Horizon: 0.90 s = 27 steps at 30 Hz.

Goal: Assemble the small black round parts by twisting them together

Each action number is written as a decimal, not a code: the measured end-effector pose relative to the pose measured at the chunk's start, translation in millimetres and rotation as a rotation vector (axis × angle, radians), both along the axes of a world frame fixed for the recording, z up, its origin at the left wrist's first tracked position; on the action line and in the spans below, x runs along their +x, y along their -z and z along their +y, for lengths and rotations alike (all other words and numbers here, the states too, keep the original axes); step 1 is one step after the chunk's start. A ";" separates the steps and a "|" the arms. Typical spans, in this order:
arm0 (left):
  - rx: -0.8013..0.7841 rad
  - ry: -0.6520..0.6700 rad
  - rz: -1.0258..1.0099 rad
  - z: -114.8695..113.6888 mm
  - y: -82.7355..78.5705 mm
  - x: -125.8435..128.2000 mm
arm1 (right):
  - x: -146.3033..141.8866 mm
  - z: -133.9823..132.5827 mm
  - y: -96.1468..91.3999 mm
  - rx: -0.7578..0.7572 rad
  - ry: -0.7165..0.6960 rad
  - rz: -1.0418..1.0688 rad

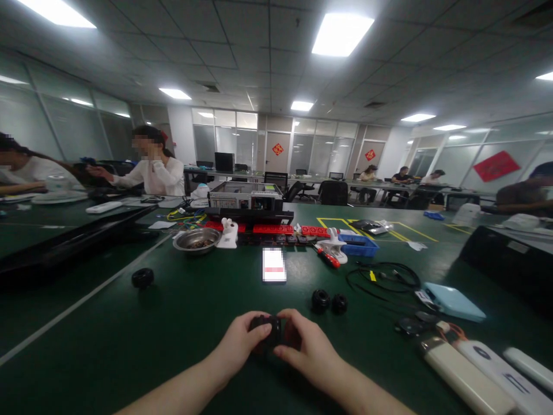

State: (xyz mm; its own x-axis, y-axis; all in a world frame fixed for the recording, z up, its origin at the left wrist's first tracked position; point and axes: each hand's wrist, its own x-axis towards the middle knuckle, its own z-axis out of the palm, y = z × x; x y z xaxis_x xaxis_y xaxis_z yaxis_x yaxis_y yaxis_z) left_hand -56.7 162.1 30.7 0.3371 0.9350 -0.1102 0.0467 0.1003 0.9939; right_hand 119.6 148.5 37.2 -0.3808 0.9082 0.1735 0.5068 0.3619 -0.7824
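Near the front of the green table, my left hand (247,341) is closed round a small black wheel (273,329), its thumb lying across the wheel's face. My right hand (305,341) curves in from the other side, with finger and thumb tips at the wheel's right edge. Part of the wheel is hidden by my fingers. Two similar black tyres, one (320,301) larger-looking and one (339,303) beside it, rest just beyond my right hand. Another black tyre (142,278) lies farther left.
A lit phone (273,265) lies ahead of my hands. Beyond are a metal bowl (196,241), a blue tray (358,243), a red-handled screwdriver (328,257) and an open metal case (245,199). A black cable (389,276) and light-blue box (454,301) lie right. People sit around.
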 end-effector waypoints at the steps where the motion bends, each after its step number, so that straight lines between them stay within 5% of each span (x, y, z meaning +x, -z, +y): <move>1: 0.071 -0.019 0.038 -1.0 -1.1 -0.7 | -0.5 0.6 0.8 -0.003 0.006 -0.005; 5: 0.317 -0.040 0.201 -7.9 -10.5 -0.8 | -1.6 5.6 5.4 -0.033 0.007 0.029; 9: 0.386 -0.038 0.315 -13.3 -18.6 0.8 | -0.6 8.6 8.7 -0.060 -0.028 0.092; 14: 0.303 -0.010 0.222 -8.2 -14.3 -0.1 | 0.7 8.9 9.4 -0.090 -0.042 0.164; 20: -0.016 -0.005 0.036 3.3 -0.6 2.6 | -2.3 3.7 3.0 -0.058 -0.023 0.112; 27: 0.150 -0.014 0.076 0.3 -7.9 -0.5 | -0.5 0.6 4.1 -0.016 0.001 -0.015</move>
